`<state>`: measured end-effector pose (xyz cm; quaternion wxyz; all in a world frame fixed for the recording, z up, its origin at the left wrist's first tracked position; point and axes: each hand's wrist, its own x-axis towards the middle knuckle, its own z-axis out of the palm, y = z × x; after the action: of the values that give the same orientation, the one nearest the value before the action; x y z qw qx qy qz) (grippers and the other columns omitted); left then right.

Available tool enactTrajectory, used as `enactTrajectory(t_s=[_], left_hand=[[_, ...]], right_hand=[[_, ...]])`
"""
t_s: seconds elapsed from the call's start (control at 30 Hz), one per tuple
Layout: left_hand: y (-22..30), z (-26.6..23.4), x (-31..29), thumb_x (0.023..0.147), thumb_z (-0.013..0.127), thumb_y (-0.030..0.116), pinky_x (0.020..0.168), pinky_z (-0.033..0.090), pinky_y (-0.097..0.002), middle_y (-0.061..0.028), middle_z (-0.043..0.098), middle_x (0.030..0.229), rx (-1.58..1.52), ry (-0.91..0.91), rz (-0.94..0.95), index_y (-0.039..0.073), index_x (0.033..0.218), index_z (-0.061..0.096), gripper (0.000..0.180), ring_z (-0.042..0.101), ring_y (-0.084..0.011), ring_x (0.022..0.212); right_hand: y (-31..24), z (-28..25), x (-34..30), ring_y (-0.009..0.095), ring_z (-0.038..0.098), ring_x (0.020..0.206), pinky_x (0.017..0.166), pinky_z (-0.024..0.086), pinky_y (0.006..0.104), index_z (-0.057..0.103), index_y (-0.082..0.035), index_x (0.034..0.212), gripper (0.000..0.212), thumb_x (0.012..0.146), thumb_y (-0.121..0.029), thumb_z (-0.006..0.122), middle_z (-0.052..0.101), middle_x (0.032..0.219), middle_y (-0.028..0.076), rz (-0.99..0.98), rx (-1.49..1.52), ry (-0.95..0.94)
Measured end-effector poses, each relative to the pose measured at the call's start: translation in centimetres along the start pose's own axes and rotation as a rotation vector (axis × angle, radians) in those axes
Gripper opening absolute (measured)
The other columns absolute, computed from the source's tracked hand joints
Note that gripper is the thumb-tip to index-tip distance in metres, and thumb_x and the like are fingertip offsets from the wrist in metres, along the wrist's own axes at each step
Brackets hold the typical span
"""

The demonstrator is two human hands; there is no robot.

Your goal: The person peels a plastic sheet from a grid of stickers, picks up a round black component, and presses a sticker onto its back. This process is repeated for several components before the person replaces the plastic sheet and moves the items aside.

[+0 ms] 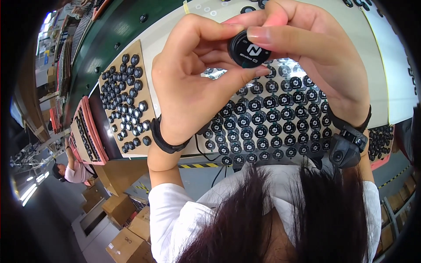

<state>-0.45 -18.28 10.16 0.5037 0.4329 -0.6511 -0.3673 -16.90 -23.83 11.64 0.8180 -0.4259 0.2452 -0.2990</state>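
A round black disc [245, 57] with a white printed mark on its face is held up above the table between both my hands. My left hand [188, 83] pinches its left and lower edge between thumb and fingers. From the upper right, the thumb of my right hand [324, 52] presses on the printed face, its other fingers curled behind the disc. Below my hands lies a clear sheet of round black stickers [263, 118] in rows, each with a similar white mark. My wrists and hands hide part of that sheet.
Left of me, a cardboard sheet [138, 52] carries many small round black parts. Beyond it runs a green belt [127, 30] with a few scattered parts. A pink-edged tray [94, 131] stands at far left, and another tray of parts [380, 142] at right. A person [72, 171] is at far left.
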Motion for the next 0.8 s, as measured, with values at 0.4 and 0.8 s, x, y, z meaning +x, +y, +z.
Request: enactTrajectory(t_s=[0.4,0.8], left_hand=[[0.2,0.6,-0.1,0.059,0.067,-0.017,0.074,0.052,-0.0299,-0.0172,0.059,0.088,0.034,0.102,0.05,-0.006,0.092,0.046,0.042,0.06,-0.0204,0.082],[0.6,0.6,-0.1,0.058,0.066,-0.018,0.073,0.053,-0.0299,-0.0188,0.059,0.088,0.02,0.171,-0.077,-0.007,0.091,0.047,0.04,0.061,-0.022,0.082]], right_hand=[[0.5,0.1,0.0,0.015,0.057,0.088,0.076,0.046,0.023,0.051,0.004,0.078,0.009,0.082,-0.003,0.056,0.056,0.103,0.02,-0.101,0.028,-0.032],[3.5,-1.3,3.1,0.01,0.056,0.077,0.062,0.047,0.0168,0.049,0.004,0.082,0.01,0.083,-0.003,0.055,0.057,0.101,0.018,-0.931,-0.294,-0.416]])
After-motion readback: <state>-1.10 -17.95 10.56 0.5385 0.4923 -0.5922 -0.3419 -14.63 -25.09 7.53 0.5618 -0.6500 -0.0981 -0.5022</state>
